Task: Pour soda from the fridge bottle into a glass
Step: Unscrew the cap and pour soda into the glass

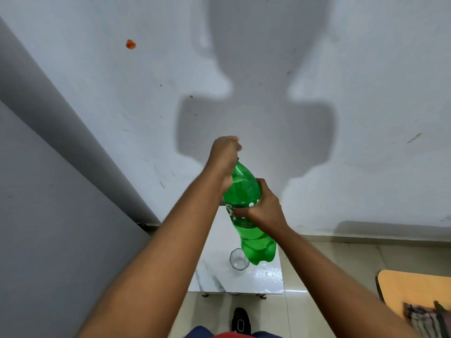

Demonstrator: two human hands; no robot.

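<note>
Green plastic bottle (246, 206) held upright above the worktop (219, 276): our right hand (264, 211) wraps its label, our left hand (224, 154) is closed over the top, hiding the cap. Below the right hand, the glass (238, 261) sits partly behind the bottle's base; contents unclear.

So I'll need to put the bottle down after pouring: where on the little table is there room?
The marble table is bare on its left half and along the front edge, left of the glass. The right rear is crowded: the green bottle hangs above it, beside the glass.
</note>
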